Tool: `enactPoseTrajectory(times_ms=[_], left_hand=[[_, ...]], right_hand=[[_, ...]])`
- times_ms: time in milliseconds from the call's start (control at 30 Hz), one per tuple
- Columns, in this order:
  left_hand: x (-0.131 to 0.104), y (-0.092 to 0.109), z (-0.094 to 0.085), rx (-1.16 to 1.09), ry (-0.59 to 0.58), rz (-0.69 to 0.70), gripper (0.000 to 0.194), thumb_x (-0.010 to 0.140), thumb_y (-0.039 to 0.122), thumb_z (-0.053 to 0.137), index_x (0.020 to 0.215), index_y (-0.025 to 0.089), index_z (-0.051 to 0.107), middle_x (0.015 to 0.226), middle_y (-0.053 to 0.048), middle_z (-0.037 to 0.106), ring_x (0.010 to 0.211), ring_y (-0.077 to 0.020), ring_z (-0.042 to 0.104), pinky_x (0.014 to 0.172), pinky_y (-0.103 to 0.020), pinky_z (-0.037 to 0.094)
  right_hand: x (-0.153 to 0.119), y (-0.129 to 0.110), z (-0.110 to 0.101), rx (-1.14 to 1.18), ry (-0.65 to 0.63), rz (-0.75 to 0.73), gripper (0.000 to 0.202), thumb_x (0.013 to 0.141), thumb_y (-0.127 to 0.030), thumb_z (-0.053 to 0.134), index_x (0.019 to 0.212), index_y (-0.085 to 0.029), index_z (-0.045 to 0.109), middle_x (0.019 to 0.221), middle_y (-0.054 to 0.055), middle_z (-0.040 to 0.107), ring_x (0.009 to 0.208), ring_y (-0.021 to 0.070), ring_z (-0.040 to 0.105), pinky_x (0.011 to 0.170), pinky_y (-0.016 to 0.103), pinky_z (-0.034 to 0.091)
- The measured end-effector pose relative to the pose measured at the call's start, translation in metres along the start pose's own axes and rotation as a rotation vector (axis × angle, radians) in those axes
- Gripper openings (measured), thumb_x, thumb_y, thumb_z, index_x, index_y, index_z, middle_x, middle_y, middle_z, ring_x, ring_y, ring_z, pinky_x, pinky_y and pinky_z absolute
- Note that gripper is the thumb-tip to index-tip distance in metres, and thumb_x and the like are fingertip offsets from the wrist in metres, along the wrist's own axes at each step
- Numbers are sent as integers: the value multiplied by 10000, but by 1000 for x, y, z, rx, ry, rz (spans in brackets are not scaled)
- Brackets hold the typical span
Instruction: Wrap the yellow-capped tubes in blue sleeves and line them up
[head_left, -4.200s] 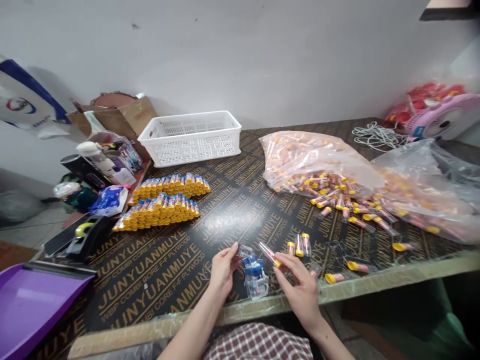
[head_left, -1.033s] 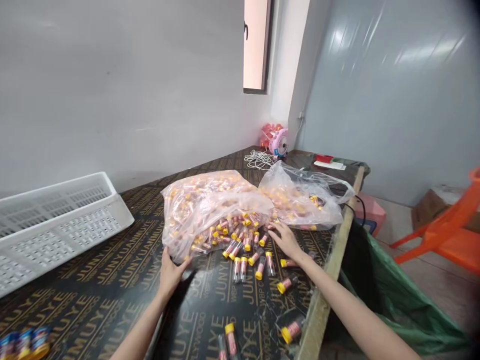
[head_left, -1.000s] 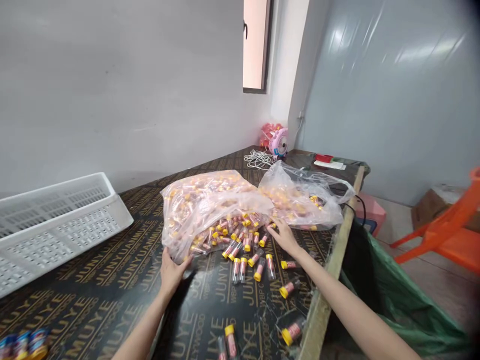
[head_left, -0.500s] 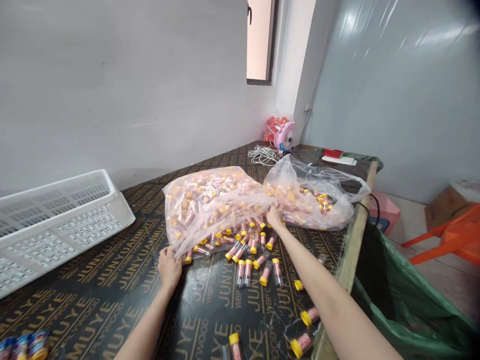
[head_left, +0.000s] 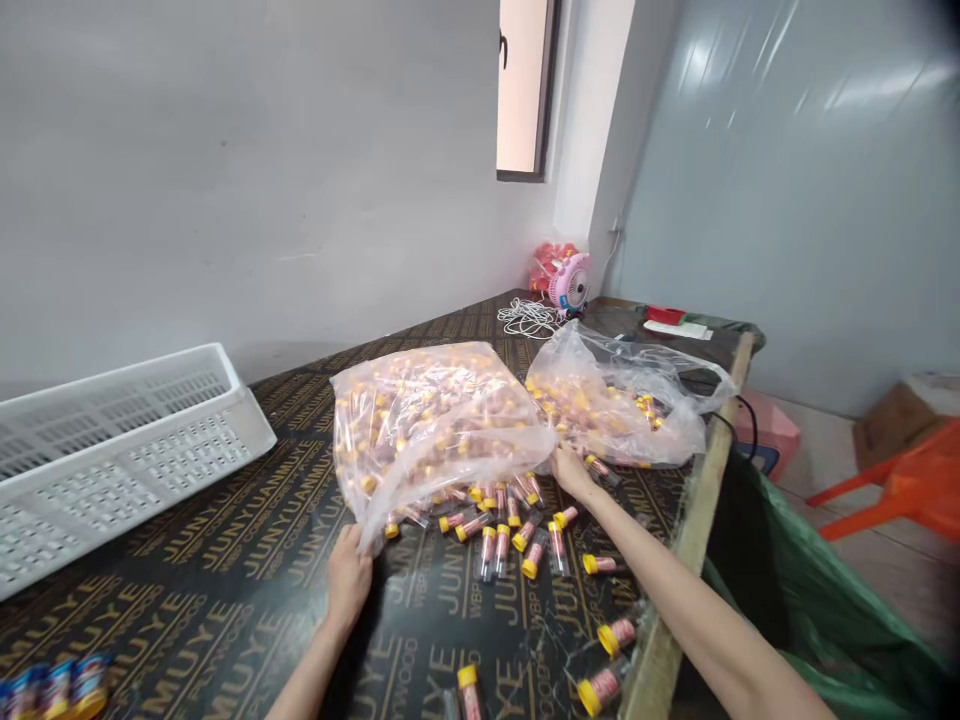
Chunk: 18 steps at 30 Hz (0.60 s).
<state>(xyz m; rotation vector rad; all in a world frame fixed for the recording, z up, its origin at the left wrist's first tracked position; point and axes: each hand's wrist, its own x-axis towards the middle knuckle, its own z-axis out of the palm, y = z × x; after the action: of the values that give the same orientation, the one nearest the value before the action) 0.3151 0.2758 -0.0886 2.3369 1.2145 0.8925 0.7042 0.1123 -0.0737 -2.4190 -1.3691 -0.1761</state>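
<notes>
A clear plastic bag (head_left: 435,410) full of small tubes with yellow caps lies on the dark printed tabletop (head_left: 285,610). My left hand (head_left: 349,572) grips the near left corner of its open edge. At the right end of that edge, my right hand (head_left: 571,474) is closed on the plastic. Several pink-labelled tubes (head_left: 556,548) lie loose in front of the bag's mouth, between my hands. Just beyond my right hand, a second clear bag (head_left: 622,400) holds more such tubes.
A white perforated basket (head_left: 135,450) stands at the left. Blue tubes (head_left: 58,688) lie at the lower left. A pink fan (head_left: 574,285) and white cable (head_left: 529,316) are at the back. Green sheeting (head_left: 810,600) hangs beyond the wooden edge (head_left: 705,510); an orange chair (head_left: 907,480) is right.
The bag's near edge has come down a little on the left and right with my hands, covering some tubes. A few loose tubes near my right hand have shifted. The view has tilted slightly.
</notes>
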Motion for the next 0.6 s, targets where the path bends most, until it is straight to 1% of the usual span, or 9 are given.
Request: enactPoseTrajectory(times_ms=[67,100,167,233,300,400,500,567,600], left_hand=[[-11,2,-5,-30,1,-13,233,796,279,358,694,200,552,707,-17,544,694,-173,540,646,-260,414],[-18,2,-7,-45,-1,-17,244,799,308,362,703,201,559,704,-18,551,690,-177,544,643,-264,417],[-33,1,-13,-69,1,-32,269,806,354,367,711,204,569,701,-16,562,683,-179,548,638,-267,420],[-50,-1,-18,-80,2,-45,282,810,380,371,721,212,579,701,-11,568,678,-178,551,629,-266,423],[-64,-3,-22,-82,-6,-47,281,804,398,383,719,220,584,694,-6,565,669,-178,554,618,-266,429],[-76,-3,-24,-77,-22,-62,285,779,434,402,675,226,567,676,-6,550,625,-183,551,583,-281,436],[-78,2,-25,-36,-27,-129,283,754,468,424,671,226,544,673,-8,536,592,-193,552,546,-299,435],[-77,7,-25,5,-24,-146,272,737,484,452,698,228,536,692,-11,534,605,-203,560,546,-306,435],[-77,9,-25,21,-21,-145,273,730,494,462,706,230,529,699,-12,533,611,-207,562,547,-308,435]], right_hand=[[-19,-5,-3,24,11,-43,311,886,-317,533,1154,-160,524,1156,74,559,974,191,584,818,400,502],[-30,-7,-6,39,16,-62,275,893,-305,519,1126,-159,543,1134,73,570,966,187,582,823,395,493],[-53,-11,-12,72,23,-92,195,914,-246,458,1004,-154,604,1037,72,611,922,178,579,819,367,462],[-74,-16,-22,108,23,-112,260,911,-176,383,858,-152,636,898,68,641,845,170,574,789,330,421],[-89,-24,-33,142,24,-124,312,893,-142,338,785,-150,630,786,56,644,751,161,564,742,304,392],[-96,-49,-49,185,33,-145,302,868,-136,349,722,-149,613,714,54,639,687,161,539,732,298,365],[-91,-86,-56,205,36,-166,263,830,-137,408,649,-149,599,706,79,641,716,183,527,767,322,350],[-90,-107,-58,216,33,-180,234,819,-138,424,676,-149,609,731,83,647,728,191,527,786,339,344],[-90,-113,-59,223,30,-191,215,817,-150,434,703,-154,616,751,76,651,741,191,531,802,344,341]])
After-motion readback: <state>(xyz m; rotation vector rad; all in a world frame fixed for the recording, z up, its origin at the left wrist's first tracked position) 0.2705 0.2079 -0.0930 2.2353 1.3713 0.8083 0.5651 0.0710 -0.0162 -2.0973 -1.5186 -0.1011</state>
